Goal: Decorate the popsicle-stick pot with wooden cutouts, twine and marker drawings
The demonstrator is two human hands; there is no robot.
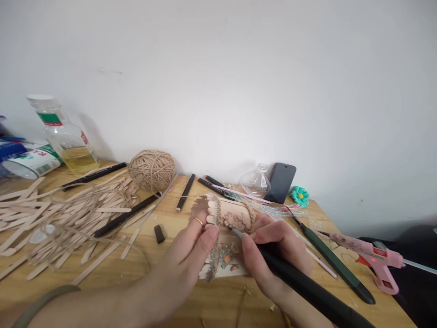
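A small craft piece made of wooden sticks (pixel 239 206) stands on the table, trimmed with braided twine and glittery strands. Small wooden flower shapes decorate its front, and a silvery flower with an orange centre (pixel 226 258) sits lower down. My left hand (pixel 187 248) grips its left side, thumb in front; some fingers are hidden behind it. In my right hand (pixel 280 246) is a black marker (pixel 303 282), held like a pen. Its grey end and dark tip point at the wooden flowers; whether the tip touches them I cannot tell. A black cap (pixel 159 233) lies left of my left hand.
Loose wooden sticks (pixel 99 210) and twine cover the left side, beside a twine ball (pixel 152 170) and a glass bottle (pixel 73 146). Behind the craft are more markers (pixel 186 192), a clear small bottle (pixel 260 182) and a phone (pixel 282 182). A pink glue gun (pixel 375 255) lies right.
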